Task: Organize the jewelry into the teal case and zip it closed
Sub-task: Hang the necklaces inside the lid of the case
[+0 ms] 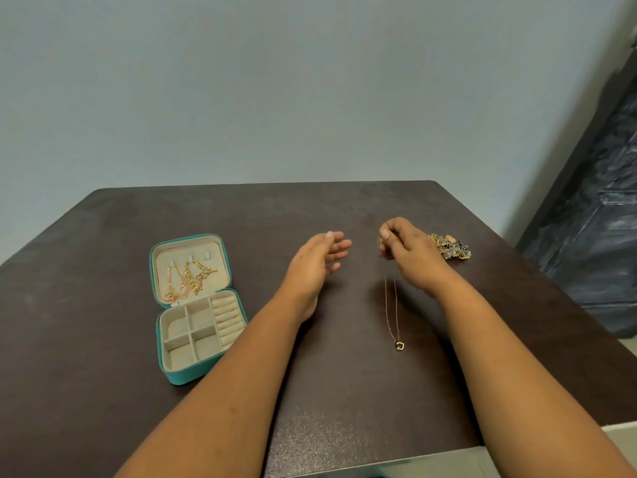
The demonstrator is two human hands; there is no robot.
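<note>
Item one: my right hand (pixel 408 248), raised over the surface (pixel 344 391), fingers pinched on the top of a thin gold necklace (pixel 391 305). The chain hangs in a long narrow loop, its small heart pendant (pixel 399 346) at the bottom end; I cannot tell whether the pendant touches the surface or hangs just above it.

Item two: my left hand (pixel 315 258), released, palm turned inward, fingers loosely spread, gripping nothing. It sits apart from the right hand, with a bare gap between them.

Item three: loose jewelry pile (pixel 450 247), gold and dark pieces tangled, just beyond my right hand and near the surface's right edge. Individual pieces are too small to sort out.

Item four: teal case (pixel 198 307), lying unzipped and flat on the left, well apart from both hands. The lid half lies farther from me and carries gold chains (pixel 188 279) against its beige lining. The base half is nearer, with four square compartments and a ring-roll strip on its right side, and nothing that I can see in them. Its near corner lies just beside my left forearm.

Item five: open room. Bare dark surface between case and necklace, and a broad bare stretch behind both hands up to the far edge by the wall (pixel 310 98). The near edge shows at lower right.
</note>
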